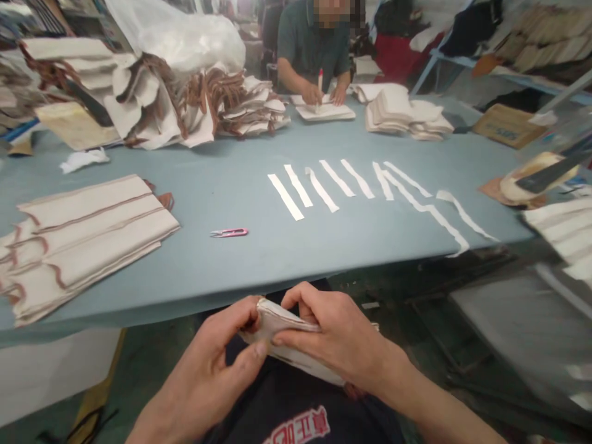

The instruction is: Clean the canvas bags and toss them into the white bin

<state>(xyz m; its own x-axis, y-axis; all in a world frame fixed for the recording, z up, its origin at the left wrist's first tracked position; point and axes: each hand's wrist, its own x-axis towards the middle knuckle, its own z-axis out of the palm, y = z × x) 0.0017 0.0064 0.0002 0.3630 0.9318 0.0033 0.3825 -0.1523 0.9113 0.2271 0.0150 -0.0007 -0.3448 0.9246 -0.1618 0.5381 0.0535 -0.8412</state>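
Between my two hands, over my lap in front of the table edge, is a folded off-white cloth piece (296, 353) with brown trim. My left hand (219, 354) pinches its left corner between thumb and fingers. Across its upper edge my right hand (340, 336) grips it, thumb on the near face and forefinger bent over the top. Much of the cloth's far side is hidden by my fingers. Beyond my hands, on the blue-green table (194, 271), lies a pair of pink-handled thread snips (230, 233). Several white fabric strips (287, 197) lie in a row to its right.
Stacked off-white cloth pieces with brown edging (92, 228) lie at the left. A large heap of similar pieces (152, 105) stands behind them. Across the table a person (314, 55) holds a red-topped marker over cloth. A tape roll (527, 179) sits at the right.
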